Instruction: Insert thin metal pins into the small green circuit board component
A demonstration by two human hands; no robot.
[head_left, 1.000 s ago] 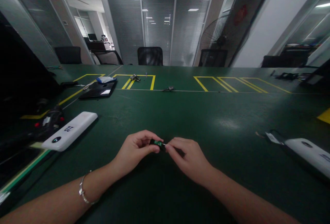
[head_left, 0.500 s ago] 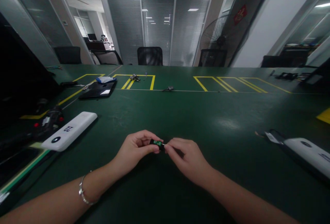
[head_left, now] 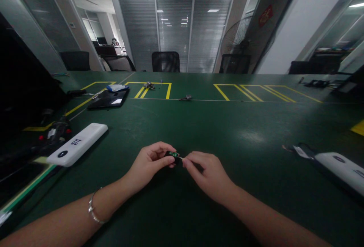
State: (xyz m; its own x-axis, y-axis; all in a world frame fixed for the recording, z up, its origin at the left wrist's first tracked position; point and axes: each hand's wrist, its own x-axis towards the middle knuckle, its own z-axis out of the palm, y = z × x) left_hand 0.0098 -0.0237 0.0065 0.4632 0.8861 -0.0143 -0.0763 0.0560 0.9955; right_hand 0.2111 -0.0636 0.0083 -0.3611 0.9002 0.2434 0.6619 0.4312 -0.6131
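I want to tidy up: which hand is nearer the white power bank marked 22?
Left. The left hand, holding a small black-and-green part, is right of the power bank; the right hand lies farther right.

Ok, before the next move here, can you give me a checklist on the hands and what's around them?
1. Left hand grips the small black-and-green part: ok, between thumb and fingers.
2. Right hand pinches the thin pale piece: ok, at the fingertips.
3. Thin piece properly joined to the part: cannot tell, too small to see.
4. Hands apart from each other: ok, a narrow gap shows between the fingertips.
5. White device marked 22 away from the left hand: ok, it lies apart on the table.
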